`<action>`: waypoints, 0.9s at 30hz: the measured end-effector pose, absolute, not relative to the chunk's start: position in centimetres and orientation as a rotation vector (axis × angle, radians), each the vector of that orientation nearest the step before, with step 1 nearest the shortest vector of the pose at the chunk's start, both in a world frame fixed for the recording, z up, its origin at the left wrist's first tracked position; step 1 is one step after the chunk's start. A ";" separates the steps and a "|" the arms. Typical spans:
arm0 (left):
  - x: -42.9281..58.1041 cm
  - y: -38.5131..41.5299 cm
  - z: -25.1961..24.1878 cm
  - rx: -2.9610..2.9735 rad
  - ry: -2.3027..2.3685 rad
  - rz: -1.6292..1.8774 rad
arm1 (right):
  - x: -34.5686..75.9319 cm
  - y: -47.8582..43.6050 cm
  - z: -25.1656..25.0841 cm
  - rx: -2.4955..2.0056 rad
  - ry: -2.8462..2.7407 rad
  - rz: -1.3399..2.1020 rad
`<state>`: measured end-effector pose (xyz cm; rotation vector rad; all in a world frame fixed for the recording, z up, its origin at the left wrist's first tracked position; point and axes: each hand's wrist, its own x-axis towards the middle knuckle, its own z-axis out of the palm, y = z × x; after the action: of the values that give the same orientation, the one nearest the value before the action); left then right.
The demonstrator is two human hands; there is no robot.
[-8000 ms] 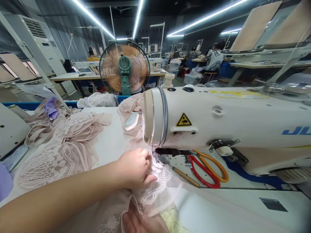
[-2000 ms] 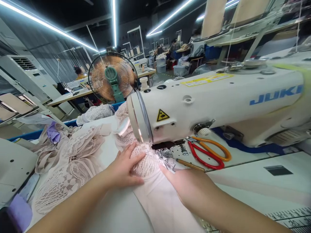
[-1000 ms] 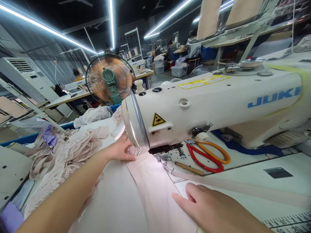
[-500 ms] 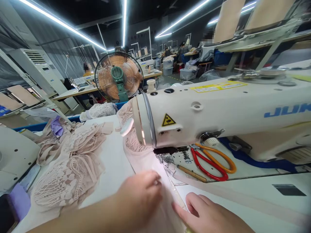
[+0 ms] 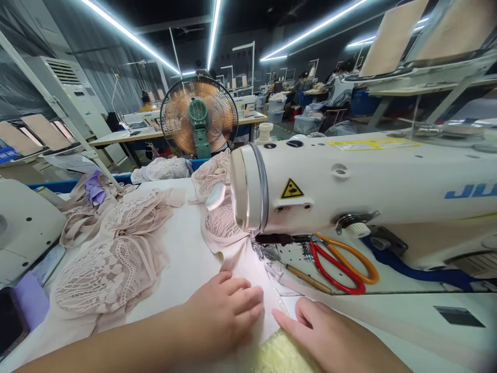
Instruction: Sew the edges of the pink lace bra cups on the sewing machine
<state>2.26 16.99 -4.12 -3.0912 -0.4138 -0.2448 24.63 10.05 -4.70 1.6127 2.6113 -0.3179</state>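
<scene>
A pale pink lace bra piece (image 5: pixel 223 220) lies under the head of a white sewing machine (image 5: pixel 303 186), its light fabric running toward me from the needle area. My left hand (image 5: pixel 233 311) rests palm down on this fabric, fingers spread and slightly bent. At the fabric's right edge, my right hand (image 5: pixel 330 334) has thumb and curled forefinger closed on the border; the other fingers are hidden beneath. Below the hands a pale yellow patch (image 5: pixel 285 355) shows. The presser foot area is lit and partly hidden by the machine head.
Stacked lace bra cups (image 5: pixel 104 274) lie at left, near straps and a purple scrap (image 5: pixel 94 187). Scissors with red and orange handles (image 5: pixel 341 269) and a wooden-handled tool (image 5: pixel 308 278) lie beneath the machine arm. A large fan (image 5: pixel 198 114) stands beyond the table; people work farther back.
My left hand has gone from a blurred, bunched shape to fingers spread on the fabric. A fabric edge now folds up near its fingertips, and more yellow shows below. The view has shifted slightly left.
</scene>
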 end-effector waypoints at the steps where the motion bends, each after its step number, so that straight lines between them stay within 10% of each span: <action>1: 2.2 17.2 -4.3 -3.078 -0.406 -0.236 | 24.6 10.1 -4.7 1.618 2.616 -0.311; 27: 1.8 22.7 -4.2 -2.831 -0.177 -0.301 | 22.2 14.3 -2.4 1.700 2.253 -0.086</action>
<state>1.77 22.75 -4.18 -2.8307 -0.1773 -0.3011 22.22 14.31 -2.41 1.7000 2.2532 -0.0857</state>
